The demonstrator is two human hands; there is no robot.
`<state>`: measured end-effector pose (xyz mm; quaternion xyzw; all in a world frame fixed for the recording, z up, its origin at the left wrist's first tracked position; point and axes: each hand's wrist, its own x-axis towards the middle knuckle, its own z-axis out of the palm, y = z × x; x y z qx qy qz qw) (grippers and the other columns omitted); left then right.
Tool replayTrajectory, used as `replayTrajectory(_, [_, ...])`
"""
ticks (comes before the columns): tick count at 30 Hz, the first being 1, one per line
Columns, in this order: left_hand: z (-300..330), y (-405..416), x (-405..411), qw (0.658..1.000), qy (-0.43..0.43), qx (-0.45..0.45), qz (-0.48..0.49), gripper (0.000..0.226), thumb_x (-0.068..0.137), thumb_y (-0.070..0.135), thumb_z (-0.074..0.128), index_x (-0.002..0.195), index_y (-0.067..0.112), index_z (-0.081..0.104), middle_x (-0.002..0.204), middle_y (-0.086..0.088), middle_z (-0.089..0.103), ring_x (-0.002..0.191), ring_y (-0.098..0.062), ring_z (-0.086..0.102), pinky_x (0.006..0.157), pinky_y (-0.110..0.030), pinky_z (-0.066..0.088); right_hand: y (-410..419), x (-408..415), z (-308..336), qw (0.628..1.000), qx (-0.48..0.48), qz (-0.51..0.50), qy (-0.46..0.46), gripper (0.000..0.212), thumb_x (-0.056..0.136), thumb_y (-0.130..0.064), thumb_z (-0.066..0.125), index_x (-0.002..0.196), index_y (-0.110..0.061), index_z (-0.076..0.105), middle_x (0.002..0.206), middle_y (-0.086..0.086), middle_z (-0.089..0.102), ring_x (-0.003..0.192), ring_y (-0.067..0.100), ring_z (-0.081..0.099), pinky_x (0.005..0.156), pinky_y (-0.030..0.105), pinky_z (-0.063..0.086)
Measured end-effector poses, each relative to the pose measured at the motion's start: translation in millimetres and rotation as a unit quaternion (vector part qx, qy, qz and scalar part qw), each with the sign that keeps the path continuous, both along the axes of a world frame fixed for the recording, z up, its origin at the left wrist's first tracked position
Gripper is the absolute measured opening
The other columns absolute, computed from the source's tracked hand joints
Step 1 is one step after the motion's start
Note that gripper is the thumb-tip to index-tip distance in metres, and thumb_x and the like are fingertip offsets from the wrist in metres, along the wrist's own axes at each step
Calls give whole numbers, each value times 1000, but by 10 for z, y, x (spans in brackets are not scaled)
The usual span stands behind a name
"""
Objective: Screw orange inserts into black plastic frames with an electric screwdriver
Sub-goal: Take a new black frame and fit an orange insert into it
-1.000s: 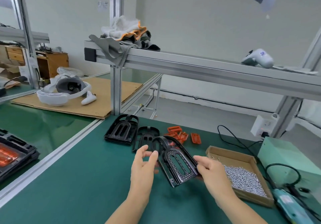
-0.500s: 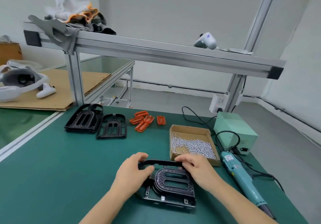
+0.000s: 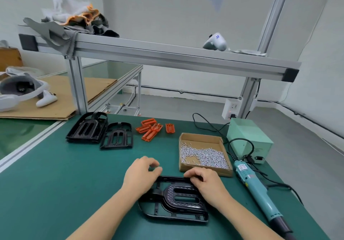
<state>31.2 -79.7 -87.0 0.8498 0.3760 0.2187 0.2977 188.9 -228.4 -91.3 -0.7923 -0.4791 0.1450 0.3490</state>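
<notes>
Black plastic frame (image 3: 176,200) is lying flat on the green mat (image 3: 55,193) right in front of you, between your two forearms, with its patterned U-shaped part facing up. Your right hand (image 3: 206,184) is resting on its far right corner, fingers curled down over the frame's far edge and gripping it. Your left hand (image 3: 139,174) is sitting at the far left corner with its fingers loosely curled; the thumb and forefinger are nearly meeting just above the mat, and you are holding nothing in them that I can make out, though the heel of the hand is overlapping the frame's edge.

Orange inserts (image 3: 150,129) are lying in a small loose heap farther back on the mat, well apart from your hands. Two more black frames (image 3: 100,131) are lying to their left. Beside your right hand a cardboard tray (image 3: 202,137) is holding the screws (image 3: 206,157), and the electric screwdriver (image 3: 256,189) is lying untouched on the mat to its right.
</notes>
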Motion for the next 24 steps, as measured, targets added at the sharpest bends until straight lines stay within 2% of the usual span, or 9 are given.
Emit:
replayTrajectory(3, [58, 239, 179, 999, -3, 11, 34, 28, 91, 31, 56, 117, 22, 62, 118, 5, 58, 103, -13, 51, 83, -28, 43, 1, -51, -30, 998, 36, -18, 39, 32, 91, -3, 57, 86, -31, 71, 93, -17, 69, 89, -10, 58, 76, 3, 38])
replayTrajectory(6, [112, 468, 372, 998, 19, 27, 53, 37, 93, 28, 53, 129, 20, 53, 134, 0, 49, 118, -20, 48, 90, -35, 45, -11, -60, -49, 997, 50, -25, 60, 31, 90, -3, 58, 85, -31, 71, 93, -15, 70, 90, -9, 58, 77, 5, 39])
replayTrajectory(12, [106, 775, 692, 985, 154, 67, 29, 48, 98, 24, 40, 146, 24, 32, 153, -10, 22, 135, -32, 26, 104, -42, 34, 0, -55, -95, 994, 63, -37, 78, 33, 89, -5, 60, 80, -35, 71, 86, -14, 69, 80, -9, 57, 72, 8, 38])
replayTrajectory(15, [87, 879, 760, 976, 214, 50, 12, 48, 98, 30, 38, 146, 31, 32, 157, -14, 11, 139, -35, 18, 111, -42, 25, 4, -50, -112, 995, 63, -37, 70, 34, 89, -7, 60, 79, -38, 71, 87, -13, 69, 84, -7, 58, 74, 9, 38])
replayTrajectory(20, [44, 977, 803, 971, 238, 19, 20, 43, 98, 36, 38, 141, 35, 41, 155, -13, 20, 138, -34, 21, 110, -42, 26, -2, -50, -108, 996, 63, -29, 61, 34, 88, -8, 61, 80, -40, 71, 90, -16, 68, 91, -6, 59, 79, 7, 39])
replayTrajectory(24, [11, 948, 791, 973, 217, 66, 45, 36, 96, 35, 46, 130, 33, 53, 139, -7, 44, 129, -28, 36, 103, -39, 34, 2, -45, -105, 996, 62, -26, 56, 32, 88, -8, 60, 83, -37, 71, 90, -15, 68, 90, -5, 59, 79, 8, 40])
